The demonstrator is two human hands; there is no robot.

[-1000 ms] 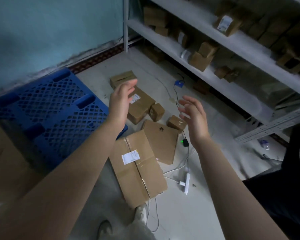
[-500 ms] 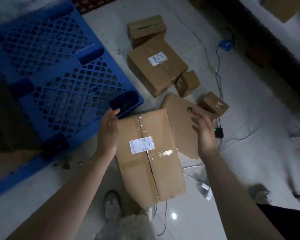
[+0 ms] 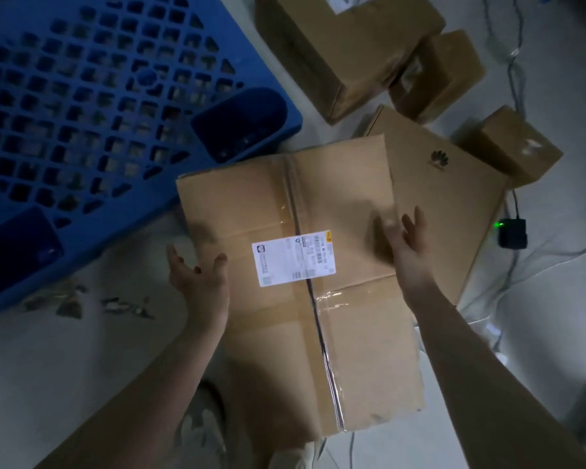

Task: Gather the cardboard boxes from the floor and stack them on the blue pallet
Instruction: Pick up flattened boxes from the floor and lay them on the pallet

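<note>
Lying on the pale floor at frame centre, the large taped box (image 3: pixel 301 275) hides the left part of a flat logo-marked box (image 3: pixel 447 204) on its right. A third box (image 3: pixel 345 52) is cut off by the top edge. Blur leaves it unclear whether either hand touches cardboard. Five boxes show in all, counting the upper small box (image 3: pixel 440 76) and the right small box (image 3: pixel 515 147). The left hand (image 3: pixel 197 282) sits at the large box's left edge, fingers spread wide. The right hand (image 3: pixel 406 245), fingers straight and apart, lies over its right edge. The blue pallet (image 3: pixel 142 76) fills the upper left, one corner just beside the box.
</note>
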